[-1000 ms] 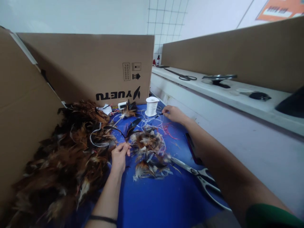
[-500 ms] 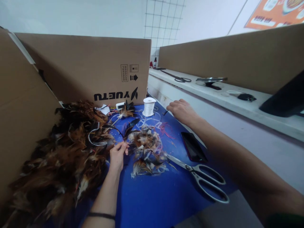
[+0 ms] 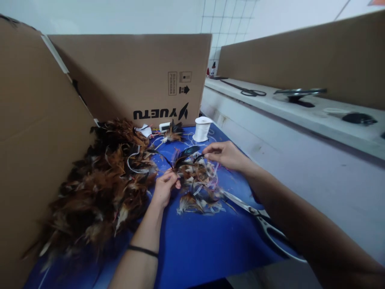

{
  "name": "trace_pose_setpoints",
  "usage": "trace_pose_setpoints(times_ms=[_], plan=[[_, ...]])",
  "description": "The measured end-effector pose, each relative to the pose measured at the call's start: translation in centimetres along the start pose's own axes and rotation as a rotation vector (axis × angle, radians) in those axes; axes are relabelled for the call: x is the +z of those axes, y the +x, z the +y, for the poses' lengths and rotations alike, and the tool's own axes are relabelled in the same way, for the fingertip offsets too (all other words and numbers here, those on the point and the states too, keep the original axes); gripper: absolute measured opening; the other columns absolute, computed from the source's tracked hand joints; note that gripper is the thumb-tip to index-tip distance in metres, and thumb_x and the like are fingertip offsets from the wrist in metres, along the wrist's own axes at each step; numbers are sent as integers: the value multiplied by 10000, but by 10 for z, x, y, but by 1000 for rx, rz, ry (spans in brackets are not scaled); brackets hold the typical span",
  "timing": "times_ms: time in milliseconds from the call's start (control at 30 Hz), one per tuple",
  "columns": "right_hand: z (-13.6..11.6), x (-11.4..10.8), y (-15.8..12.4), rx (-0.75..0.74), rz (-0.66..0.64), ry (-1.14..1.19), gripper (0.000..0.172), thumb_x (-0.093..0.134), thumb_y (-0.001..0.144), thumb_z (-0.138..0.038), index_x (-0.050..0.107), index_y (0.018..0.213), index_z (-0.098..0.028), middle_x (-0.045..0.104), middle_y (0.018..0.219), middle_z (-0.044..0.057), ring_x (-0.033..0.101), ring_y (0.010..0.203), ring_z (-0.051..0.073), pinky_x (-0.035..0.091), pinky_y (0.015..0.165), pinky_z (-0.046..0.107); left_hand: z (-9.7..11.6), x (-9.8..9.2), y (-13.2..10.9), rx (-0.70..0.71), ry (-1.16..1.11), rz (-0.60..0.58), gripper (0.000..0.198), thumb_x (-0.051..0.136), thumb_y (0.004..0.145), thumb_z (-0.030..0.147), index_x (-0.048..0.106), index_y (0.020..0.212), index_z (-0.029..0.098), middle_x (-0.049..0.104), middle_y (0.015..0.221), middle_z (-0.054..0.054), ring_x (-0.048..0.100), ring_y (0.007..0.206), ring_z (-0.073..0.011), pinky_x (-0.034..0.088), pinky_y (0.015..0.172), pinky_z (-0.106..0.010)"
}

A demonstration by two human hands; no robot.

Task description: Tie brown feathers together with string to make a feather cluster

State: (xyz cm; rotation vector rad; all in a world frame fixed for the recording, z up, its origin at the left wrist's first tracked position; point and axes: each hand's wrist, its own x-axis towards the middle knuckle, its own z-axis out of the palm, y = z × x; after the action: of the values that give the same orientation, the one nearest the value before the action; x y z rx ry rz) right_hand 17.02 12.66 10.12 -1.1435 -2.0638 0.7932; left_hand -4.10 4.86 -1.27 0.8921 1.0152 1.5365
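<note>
My left hand is closed in a pinch around the base of a small bunch of dark feathers, which fans out above its fingers. To its right, my right hand pinches a thin black feather close to the bunch; whether the two touch I cannot tell. Beneath and between the hands lies a pile of brown and white feathers with bits of clear strip. Large scissors rest on the blue table, partly covered by my right forearm.
A big heap of brown feathers fills the left side. Behind stand a cardboard box wall and a white spool. The ledge on the right carries another pair of scissors and a round shiny object.
My right hand has come left and down toward the feather bunch in my left hand. The view has turned slightly left, and my right arm now covers the phone.
</note>
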Motion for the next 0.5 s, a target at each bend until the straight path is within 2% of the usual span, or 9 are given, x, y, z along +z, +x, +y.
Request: trace_pose_setpoints(times_ms=[100, 167, 333, 433, 500], plan=[[-2, 18, 0, 19, -44, 103, 131, 626, 659, -221, 694, 756, -166, 687, 682, 16, 612, 593, 141, 501, 585, 276, 0, 0, -2, -59, -50, -125, 339, 761, 608, 418, 601, 569, 122, 571, 601, -9, 498, 470, -80, 400, 529, -228], [-3, 27, 0, 27, -51, 139, 127, 631, 649, -210, 696, 746, -160, 691, 684, 26, 613, 587, 149, 505, 573, 285, -1, -1, -2, -73, -64, -144, 326, 755, 623, 411, 607, 592, 122, 558, 583, 2, 483, 458, -72, 382, 520, -220], [0, 40, -1, 43, -65, 188, 121, 617, 666, -221, 682, 737, -148, 677, 657, 28, 605, 560, 146, 494, 528, 272, -6, -4, 0, -91, -86, -141, 290, 745, 647, 387, 621, 653, 124, 554, 559, 13, 445, 430, -55, 321, 491, -202], [1, 43, -3, 52, -111, 211, 92, 613, 668, -218, 656, 722, -158, 633, 588, -5, 566, 493, 119, 466, 480, 246, -6, -5, 1, -88, -102, -132, 282, 744, 650, 378, 618, 665, 127, 579, 595, 9, 441, 437, -49, 317, 504, -201], [1, 45, -5, 72, -132, 220, 106, 624, 655, -204, 653, 746, -160, 631, 603, -11, 575, 513, 121, 477, 502, 248, -6, -5, 1, -90, -106, -129, 277, 743, 653, 376, 619, 673, 129, 595, 619, 6, 440, 441, -46, 320, 512, -202]])
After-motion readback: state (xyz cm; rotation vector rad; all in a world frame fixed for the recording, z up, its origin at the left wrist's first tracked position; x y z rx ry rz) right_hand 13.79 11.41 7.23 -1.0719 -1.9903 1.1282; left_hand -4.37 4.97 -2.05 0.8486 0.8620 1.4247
